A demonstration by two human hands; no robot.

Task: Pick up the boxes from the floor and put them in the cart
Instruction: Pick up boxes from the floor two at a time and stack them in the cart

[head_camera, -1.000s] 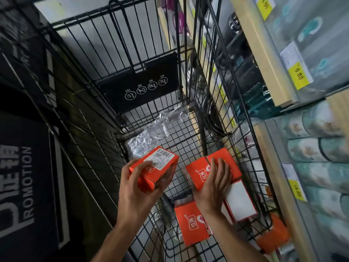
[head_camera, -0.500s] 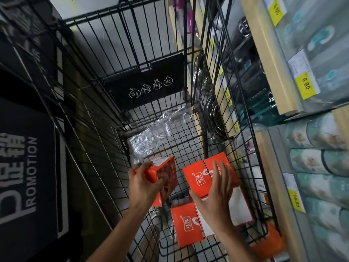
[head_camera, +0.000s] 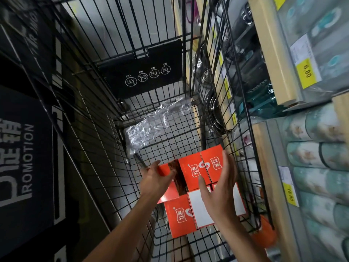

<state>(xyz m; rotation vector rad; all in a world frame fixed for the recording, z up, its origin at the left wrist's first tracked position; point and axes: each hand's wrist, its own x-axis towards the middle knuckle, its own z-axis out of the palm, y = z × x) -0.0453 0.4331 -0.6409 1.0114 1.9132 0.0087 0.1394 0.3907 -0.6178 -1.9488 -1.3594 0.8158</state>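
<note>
The orange box is gripped by the left hand inside the cart; the right hand, fingers relaxed, rests open on neighbouring boxes.

Crinkled clear plastic wrap, a black "PROMOTION" sign and yellow price tags on shelves can be seen.

Inside the cart, four boxes sit at the near right corner. The left hand holds a fifth box just left of them; the right hand hovers over them. A plastic bag lies farther back (on the cart floor). Shelves stand right of the cart.
</note>
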